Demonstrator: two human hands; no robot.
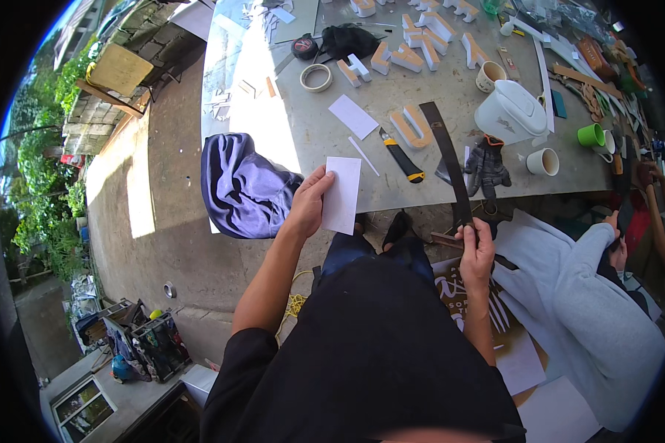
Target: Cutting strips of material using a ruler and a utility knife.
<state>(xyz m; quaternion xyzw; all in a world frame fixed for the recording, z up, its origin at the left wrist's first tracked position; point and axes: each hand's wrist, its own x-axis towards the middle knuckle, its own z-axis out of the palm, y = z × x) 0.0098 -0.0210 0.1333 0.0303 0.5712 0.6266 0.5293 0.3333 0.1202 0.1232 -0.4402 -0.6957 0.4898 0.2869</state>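
My left hand (312,198) pinches a small white rectangular card (342,193) by its left edge, in front of the table's near edge. In my right hand (476,247) is the lower end of a long, dark flat strip (445,151); a hole shows near its far tip, and it reaches over the table. Between the two, on the tabletop, lie a black and yellow utility knife (402,157) and a U-shaped letter (410,127) with a tan edge. A second white card (353,117) and a thin white strip (363,156) are beside the knife.
Dark blue cloth (247,188) drapes over the table's left corner. A grey glove (488,168), white tub (511,111), cups (542,162), tape roll (316,77) and several block letters (406,57) are on the table (273,118). A person in a grey sweatshirt (576,288) is close at right.
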